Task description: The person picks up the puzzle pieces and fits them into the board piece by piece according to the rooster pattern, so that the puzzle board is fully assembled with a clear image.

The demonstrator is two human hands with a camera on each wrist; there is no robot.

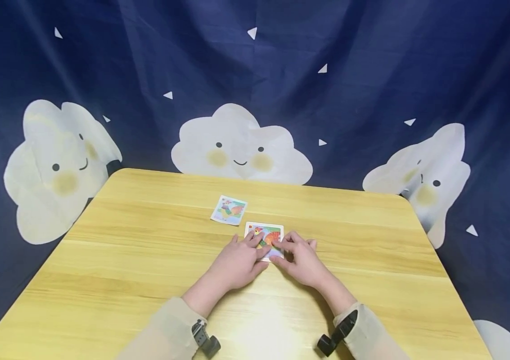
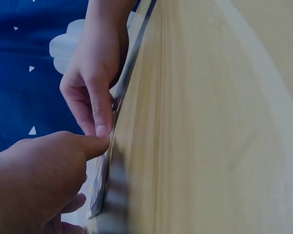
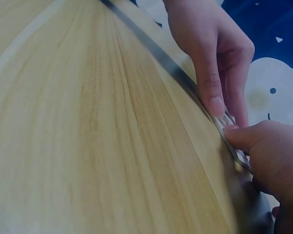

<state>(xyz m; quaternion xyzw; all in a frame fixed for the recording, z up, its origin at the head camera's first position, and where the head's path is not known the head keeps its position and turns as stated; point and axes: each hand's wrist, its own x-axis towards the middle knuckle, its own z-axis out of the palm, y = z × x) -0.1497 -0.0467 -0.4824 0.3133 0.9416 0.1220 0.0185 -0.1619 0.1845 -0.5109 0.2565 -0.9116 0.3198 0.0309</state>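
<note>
A flat rectangular puzzle board [image 1: 265, 251] with a colourful rooster picture and a pale border lies on the wooden table in the head view. My left hand [image 1: 240, 262] rests its spread fingers on the left and middle of the picture. From the right side, the thumb and forefinger of my right hand [image 1: 302, 261] touch the board, their tips close to the left hand's. In the left wrist view the board [image 2: 98, 187] appears edge-on, flat under both hands. The right wrist view shows the right thumb on its near edge; the other right fingertips are hidden there.
A square paper [image 1: 229, 210] with a paler rooster picture lies beyond the board, to its left. The wooden table [image 1: 147, 260] has rounded far corners. A dark blue curtain [image 1: 255, 65] with smiling clouds hangs behind it. Each wrist wears a black strap with a camera.
</note>
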